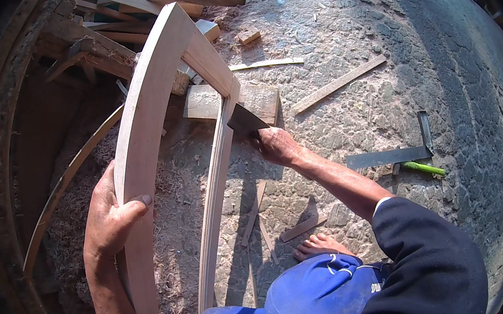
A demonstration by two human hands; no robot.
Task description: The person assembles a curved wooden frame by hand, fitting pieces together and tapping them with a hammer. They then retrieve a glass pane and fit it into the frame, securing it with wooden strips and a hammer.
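The left hand (110, 219) is gripping the near rail of a pale wooden frame (146, 107), thumb wrapped over its face, fingers hidden behind. The frame is standing tilted on the ground, leaning away. The right hand (275, 145) is closing around the handle of a dark blade (246, 120), whose edge is touching the frame's inner rail. Shavings (83, 201) are lying heaped beneath the frame. A steel square (388, 156) and a green-handled tool (423, 168) are lying well apart on the stone ground (376, 50). Offcuts (337, 84) are lying scattered. No containers are showing.
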